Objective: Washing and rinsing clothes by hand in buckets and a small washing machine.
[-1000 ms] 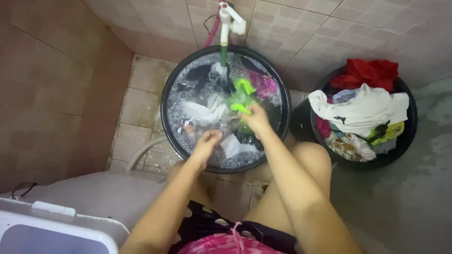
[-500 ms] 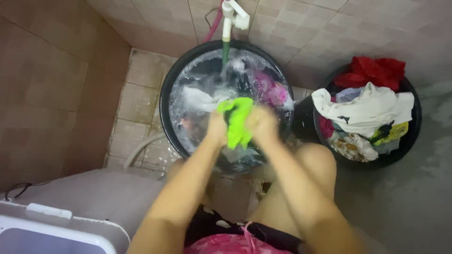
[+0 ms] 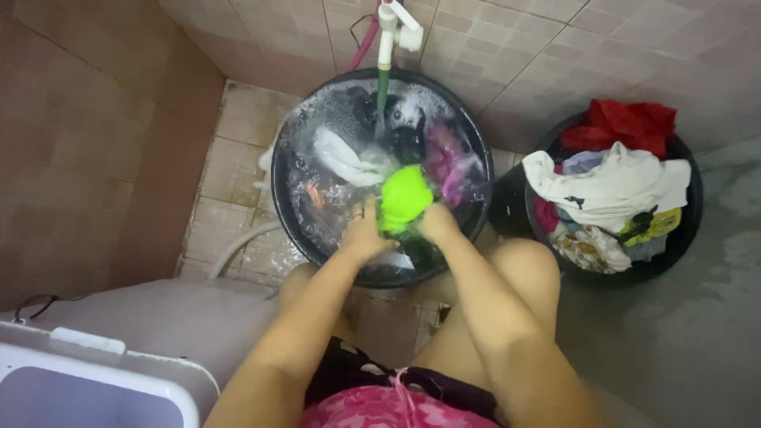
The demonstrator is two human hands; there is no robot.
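Head view: at the frame's centre we see the left hand (image 3: 366, 235) and right hand (image 3: 437, 223) both closed on a bright green garment (image 3: 403, 198), bunched between them over the soapy black wash basin (image 3: 282, 208). At right sits a black tub of laundry (image 3: 688, 230).

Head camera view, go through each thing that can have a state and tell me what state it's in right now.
Left hand: gripping the green cloth.
Right hand: gripping the green cloth.
Green cloth: bunched, held over the wash basin.
Wash basin: full of soapy water and soaking clothes.
Tap: whether it runs, cannot tell.
Laundry basket: heaped with clothes.
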